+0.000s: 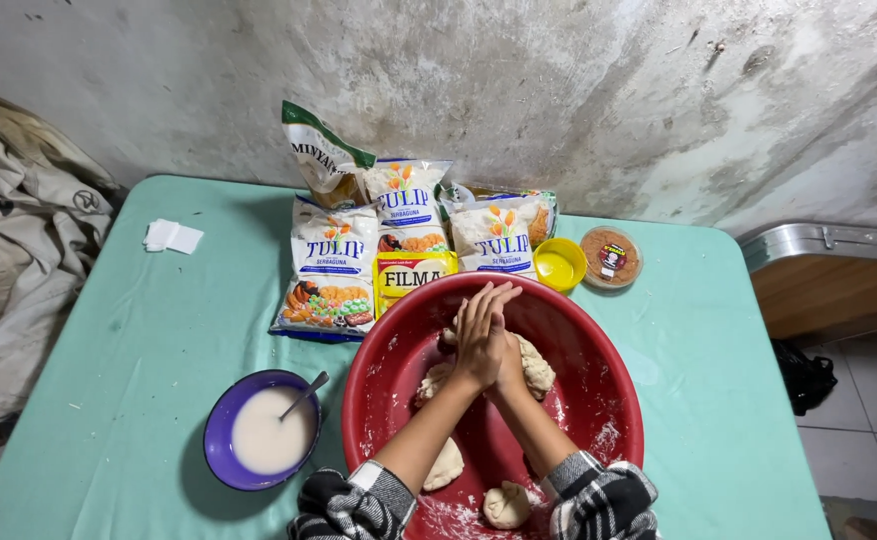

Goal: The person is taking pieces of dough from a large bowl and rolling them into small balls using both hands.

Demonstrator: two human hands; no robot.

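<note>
You're working at a green bench [139, 330], scanning left to right. Far left, a small white folded paper [173, 236] is lying near the back edge. Next, a purple bowl [221, 440] is sitting at the front, holding a white liquid with a spoon [308, 392] leaning in it. Behind it, several flour bags [331, 270] are standing and leaning against the wall, a yellow packet [411, 276] in front of them.

Centre: the red basin [599, 400] is holding the dough lump [537, 366], and you're pressing both hands on it. Your left hand [479, 340] is lying on top of your right hand [508, 368], fingers stretched flat and pointing away from you, not gripping anything, just bearing down. The dough is lying directly under the palms, spreading out right and left of them; both hands are equally on it. Three smaller dough pieces [507, 505] are sitting nearer you in the basin, among loose flour.

Right of the basin rim, a small yellow cup [560, 266] is holding yellow liquid, then a round brown-lidded tub [611, 257].
</note>
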